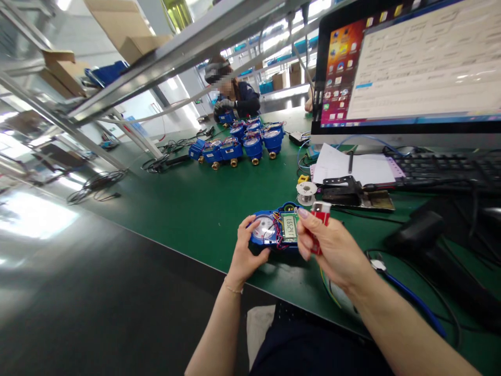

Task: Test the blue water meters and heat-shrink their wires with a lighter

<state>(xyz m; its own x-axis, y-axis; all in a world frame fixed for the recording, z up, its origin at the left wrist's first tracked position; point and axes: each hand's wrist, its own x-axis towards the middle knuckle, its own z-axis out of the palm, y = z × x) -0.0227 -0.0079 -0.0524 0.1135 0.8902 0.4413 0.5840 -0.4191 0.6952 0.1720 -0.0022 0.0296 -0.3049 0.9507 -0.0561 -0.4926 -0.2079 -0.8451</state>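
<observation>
On the green table in front of me lies an opened blue water meter (268, 241), with a round white dial, a digit display (290, 227) on a circuit board, and red and black wires between them. My left hand (246, 256) grips the meter's left end, fingers over the far rim and thumb at the near side. A red lighter (321, 213) with a metal top is closed in my right hand (332, 248), upright at the meter's right end. That hand hides part of the meter's right side.
Several blue water meters (230, 149) stand further back, near a person (242, 96). A solder wire spool (306, 192) and a black holder (344, 190) lie behind my right hand. Monitor (410, 68), keyboard (438, 167) and barcode scanner (434, 245) take up the right. The table edge (188, 250) runs close by.
</observation>
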